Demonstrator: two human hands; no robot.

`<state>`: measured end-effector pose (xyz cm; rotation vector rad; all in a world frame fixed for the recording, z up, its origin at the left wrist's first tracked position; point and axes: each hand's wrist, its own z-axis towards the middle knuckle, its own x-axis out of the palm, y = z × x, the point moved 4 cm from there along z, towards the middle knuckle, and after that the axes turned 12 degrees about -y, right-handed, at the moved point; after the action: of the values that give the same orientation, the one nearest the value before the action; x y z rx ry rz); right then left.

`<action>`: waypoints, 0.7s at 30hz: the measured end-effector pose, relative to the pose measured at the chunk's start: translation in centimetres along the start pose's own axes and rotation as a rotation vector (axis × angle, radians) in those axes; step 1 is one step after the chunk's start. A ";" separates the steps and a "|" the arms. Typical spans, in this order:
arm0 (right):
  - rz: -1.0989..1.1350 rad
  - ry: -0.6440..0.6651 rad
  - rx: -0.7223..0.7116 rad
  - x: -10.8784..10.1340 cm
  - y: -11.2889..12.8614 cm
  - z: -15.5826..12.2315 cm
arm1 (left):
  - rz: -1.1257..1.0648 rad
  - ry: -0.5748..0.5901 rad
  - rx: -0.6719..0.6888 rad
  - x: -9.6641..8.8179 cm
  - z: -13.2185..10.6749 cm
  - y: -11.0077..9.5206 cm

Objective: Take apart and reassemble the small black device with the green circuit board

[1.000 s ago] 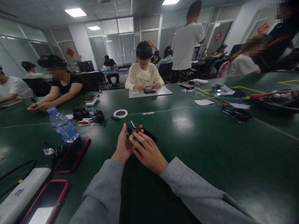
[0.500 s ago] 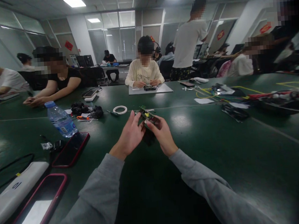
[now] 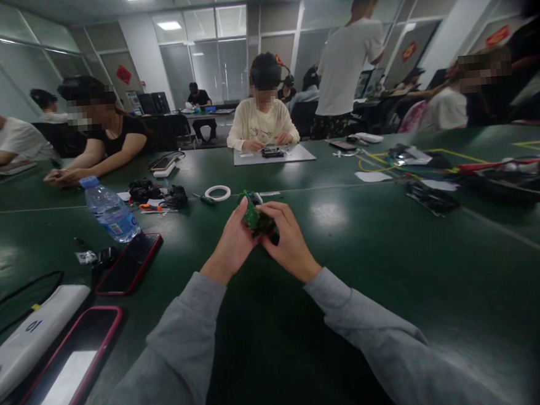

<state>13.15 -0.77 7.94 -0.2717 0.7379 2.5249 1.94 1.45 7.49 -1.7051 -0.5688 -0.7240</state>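
Note:
In the head view a small green circuit board [image 3: 252, 216], with darker parts on its right side, is held up over the middle of the green table [image 3: 378, 293]. My left hand [image 3: 234, 239] is closed on its left side, thumb near the top. My right hand [image 3: 290, 238] grips the dark right part, with the fingers bent over the top and the thumb underneath. The fingers hide much of the board's underside and right end. A white ring-shaped roll [image 3: 217, 194] and a thin dark tool [image 3: 204, 199] lie just beyond my left hand.
To the left are a water bottle [image 3: 108, 211], a dark phone [image 3: 130, 265], a pink-edged phone [image 3: 64, 377] and a white power bank [image 3: 34, 345]. Black cable bundles [image 3: 177, 196] lie behind. A person [image 3: 262, 116] works opposite at a white mat [image 3: 273, 157]. Cables and a dark tray [image 3: 518, 179] lie right.
The circuit board has been turned in my hands, so its plain green face shows instead of the yellow part. My right fingers have shifted to its top. The camera view has tilted slightly down.

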 end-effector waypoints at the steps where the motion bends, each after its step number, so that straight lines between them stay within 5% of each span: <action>1: -0.034 0.061 -0.048 0.2 0.4 -0.1 | -0.026 -0.038 -0.004 -0.7 0.5 0.0; 6: -0.213 0.047 0.028 0.2 -0.7 -0.9 | -0.121 -0.216 -0.031 -5.1 2.7 -0.3; 12: -0.262 0.208 0.208 2.2 -6.6 -4.6 | -0.209 -0.286 -0.073 -8.9 3.6 -0.3; 14: -0.253 0.160 0.246 1.3 -9.2 -4.9 | -0.249 -0.280 -0.087 -9.3 3.6 -0.2; 17: -0.340 -0.052 0.291 -4.4 -13.8 -4.2 | -0.283 -0.253 -0.114 -9.3 3.5 -0.1; 21: -0.626 -0.209 0.389 -16.7 -19.3 -4.1 | -0.261 -0.279 -0.136 -9.6 3.8 0.1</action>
<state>37.52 4.46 1.07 -0.0799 0.8748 1.7509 -4.01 5.10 -0.16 -1.8938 -0.9684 -0.7249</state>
